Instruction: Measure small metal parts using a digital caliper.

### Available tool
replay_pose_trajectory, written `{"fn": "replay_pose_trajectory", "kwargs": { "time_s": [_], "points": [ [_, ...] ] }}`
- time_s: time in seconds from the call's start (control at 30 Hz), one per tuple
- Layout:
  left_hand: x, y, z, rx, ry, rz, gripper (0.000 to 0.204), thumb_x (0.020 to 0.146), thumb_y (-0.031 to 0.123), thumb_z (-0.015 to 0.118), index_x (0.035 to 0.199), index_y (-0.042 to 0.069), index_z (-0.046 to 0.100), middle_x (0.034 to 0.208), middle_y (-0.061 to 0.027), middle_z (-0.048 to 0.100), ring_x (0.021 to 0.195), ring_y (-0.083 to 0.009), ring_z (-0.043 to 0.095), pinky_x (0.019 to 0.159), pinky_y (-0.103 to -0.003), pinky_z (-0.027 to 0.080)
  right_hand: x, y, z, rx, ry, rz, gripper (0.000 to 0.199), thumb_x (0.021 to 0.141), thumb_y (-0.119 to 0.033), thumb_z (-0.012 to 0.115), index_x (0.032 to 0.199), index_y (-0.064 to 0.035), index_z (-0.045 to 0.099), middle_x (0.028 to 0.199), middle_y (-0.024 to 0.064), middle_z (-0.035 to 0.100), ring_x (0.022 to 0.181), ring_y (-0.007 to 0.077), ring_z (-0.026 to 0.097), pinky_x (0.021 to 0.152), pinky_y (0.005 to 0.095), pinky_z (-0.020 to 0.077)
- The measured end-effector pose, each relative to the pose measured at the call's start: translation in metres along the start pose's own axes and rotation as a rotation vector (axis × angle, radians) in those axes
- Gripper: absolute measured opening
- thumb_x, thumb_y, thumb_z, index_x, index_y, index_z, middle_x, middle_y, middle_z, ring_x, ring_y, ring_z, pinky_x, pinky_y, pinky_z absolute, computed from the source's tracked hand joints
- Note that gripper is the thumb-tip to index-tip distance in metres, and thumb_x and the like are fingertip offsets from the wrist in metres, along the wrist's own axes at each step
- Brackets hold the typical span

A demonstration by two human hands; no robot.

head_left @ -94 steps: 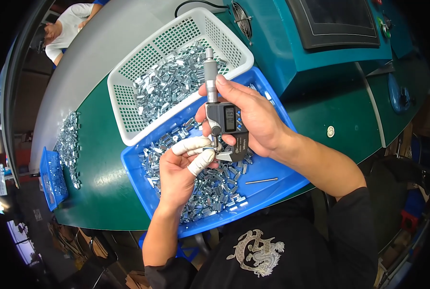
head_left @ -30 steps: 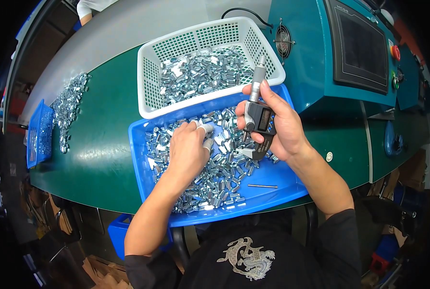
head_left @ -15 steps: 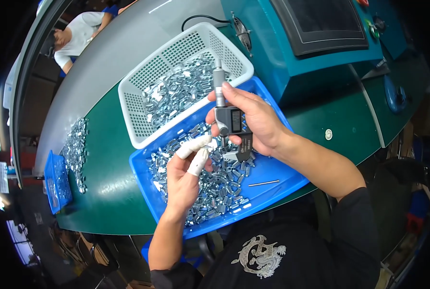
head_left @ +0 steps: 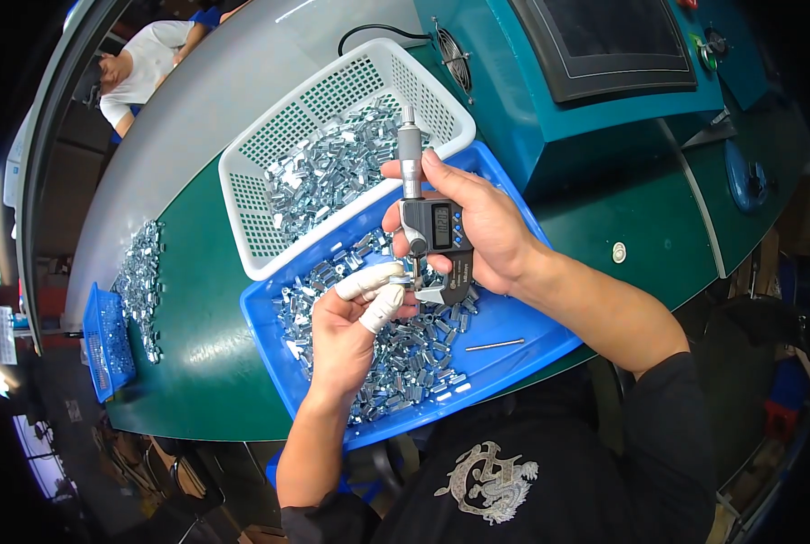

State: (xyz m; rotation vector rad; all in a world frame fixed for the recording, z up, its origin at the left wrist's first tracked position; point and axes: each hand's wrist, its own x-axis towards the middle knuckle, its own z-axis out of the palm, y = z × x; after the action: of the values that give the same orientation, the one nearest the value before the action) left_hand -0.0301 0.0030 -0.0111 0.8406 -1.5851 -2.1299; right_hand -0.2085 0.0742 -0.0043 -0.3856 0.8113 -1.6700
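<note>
My right hand point(head_left: 491, 225) is wrapped round a digital micrometer point(head_left: 430, 225), its grey thimble pointing away from me and its dark frame and jaws toward me. White finger cots cover the thumb and forefinger of my left hand point(head_left: 343, 337). Those fingertips pinch a small shiny metal part point(head_left: 407, 280) at the gap between the micrometer's jaws; the fingers hide most of it. Both hands are above a blue tray point(head_left: 525, 363), where many silvery metal parts point(head_left: 405, 372) lie heaped. A thin metal pin point(head_left: 495, 344) rests on the tray's bare floor.
A white perforated basket point(head_left: 258, 222) of similar parts adjoins the tray's far side. More parts point(head_left: 142, 290) and a small blue basket point(head_left: 106, 349) are at left. A teal machine point(head_left: 550, 127) with a screen stands at far right. A co-worker point(head_left: 146, 68) sits at far left.
My left fingertips have moved slightly right and nearer the micrometer's jaws, bringing the small metal part to the gap. The micrometer has shifted slightly left.
</note>
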Motion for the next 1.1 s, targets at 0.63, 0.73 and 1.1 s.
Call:
{"fn": "replay_pose_trajectory", "kwargs": {
  "time_s": [0.63, 0.73, 1.1],
  "points": [
    [0.0018, -0.0001, -0.0004, -0.072, -0.048, -0.035, 0.025, 0.086, 0.006, 0.064, 0.109, -0.002, 0.061, 0.096, -0.011, 0.067, 0.082, -0.0177, 0.066, 0.074, -0.03, 0.056, -0.0004, -0.0017, 0.0031, -0.009, 0.024, 0.004, 0.038, 0.098, -0.043, 0.039, 0.108, -0.0068, 0.048, 0.086, 0.0137, 0.062, 0.069, 0.0153, 0.064, 0.038, 0.0194, 0.0429],
    [0.0025, 0.0003, -0.0013, -0.075, -0.057, -0.038, 0.024, 0.086, 0.006, 0.063, 0.109, -0.002, 0.061, 0.096, -0.0107, 0.067, 0.083, -0.0176, 0.066, 0.075, -0.031, 0.056, 0.0002, -0.001, 0.0018, 0.005, 0.018, 0.007, 0.039, 0.098, -0.043, 0.04, 0.108, -0.0069, 0.048, 0.086, 0.0136, 0.062, 0.069, 0.0153, 0.064, 0.038, 0.0194, 0.0427],
    [0.006, -0.0066, -0.0068, -0.001, -0.074, -0.018, 0.022, 0.085, 0.005, 0.065, 0.106, 0.0, 0.064, 0.09, -0.0034, 0.065, 0.074, -0.0099, 0.059, 0.067, -0.023, 0.049, -0.0015, -0.0009, 0.0037, -0.073, 0.029, 0.012, 0.04, 0.097, -0.043, 0.041, 0.108, -0.0058, 0.048, 0.084, 0.0108, 0.062, 0.067, 0.0131, 0.064, 0.037, 0.0183, 0.0414]
  ]
}}
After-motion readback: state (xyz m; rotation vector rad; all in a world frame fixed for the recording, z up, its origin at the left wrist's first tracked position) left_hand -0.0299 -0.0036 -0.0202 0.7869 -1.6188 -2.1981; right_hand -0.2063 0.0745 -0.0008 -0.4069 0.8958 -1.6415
